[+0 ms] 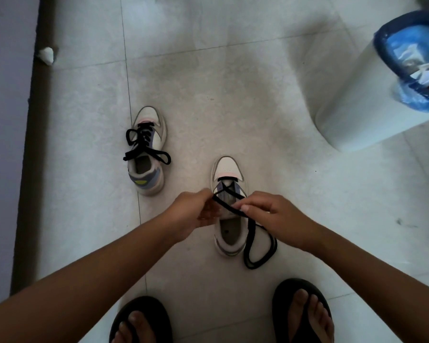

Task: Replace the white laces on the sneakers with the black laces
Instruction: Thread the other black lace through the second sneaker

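Two white sneakers stand on the tiled floor. The left sneaker (148, 149) carries a black lace (144, 144) threaded through it and tied in a bow. The right sneaker (228, 204) has a second black lace (259, 246) crossed through only its front eyelets. My left hand (196, 209) pinches one strand of this lace at the shoe's left side. My right hand (270, 211) pinches the other strand over the tongue, and the long slack loops down onto the floor to the right of the shoe's heel. No white laces are visible.
A white bin (362, 95) lined with a blue bag stands at the upper right. A dark baseboard (32, 134) runs along the left wall, with a crumpled white scrap (46, 55) beside it. My feet in black sandals (302, 313) stand at the bottom edge.
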A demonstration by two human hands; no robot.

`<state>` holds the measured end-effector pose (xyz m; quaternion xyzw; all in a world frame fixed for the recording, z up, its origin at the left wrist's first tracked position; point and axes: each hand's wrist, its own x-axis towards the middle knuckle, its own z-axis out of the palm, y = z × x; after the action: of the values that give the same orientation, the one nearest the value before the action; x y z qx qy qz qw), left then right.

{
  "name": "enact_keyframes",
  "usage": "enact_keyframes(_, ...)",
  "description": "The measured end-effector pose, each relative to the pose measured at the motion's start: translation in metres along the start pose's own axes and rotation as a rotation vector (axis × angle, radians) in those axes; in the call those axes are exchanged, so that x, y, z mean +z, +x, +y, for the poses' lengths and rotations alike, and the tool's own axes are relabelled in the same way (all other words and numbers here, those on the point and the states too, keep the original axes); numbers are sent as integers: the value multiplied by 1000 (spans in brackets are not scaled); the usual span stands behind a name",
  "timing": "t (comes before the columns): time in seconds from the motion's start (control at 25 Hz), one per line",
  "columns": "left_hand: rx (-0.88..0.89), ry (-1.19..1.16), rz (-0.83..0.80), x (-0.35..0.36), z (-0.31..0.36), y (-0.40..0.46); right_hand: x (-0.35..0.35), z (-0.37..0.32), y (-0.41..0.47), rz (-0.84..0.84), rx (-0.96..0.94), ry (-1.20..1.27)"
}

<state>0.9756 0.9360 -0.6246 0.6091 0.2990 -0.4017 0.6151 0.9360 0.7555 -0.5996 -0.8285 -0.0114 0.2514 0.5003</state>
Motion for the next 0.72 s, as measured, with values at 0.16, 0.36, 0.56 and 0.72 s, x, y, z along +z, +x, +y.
enact_keyframes(0.16, -28, -350, -96, -11, 7, 6, -18, 9, 1, 206, 83, 418)
enact_keyframes(0.36, -57, -208, -127, -25, 20, 9, -71, 37, 0, -188, 543, 235)
enact_keyframes(0.56, 32, 209, -220, -58, 60, -17, -120, 26, -13, -137, 450, 430)
enact_keyframes(0.72, 241, 196, -203, -66, 111, -54, -157, -13, -24, 52, 221, 647)
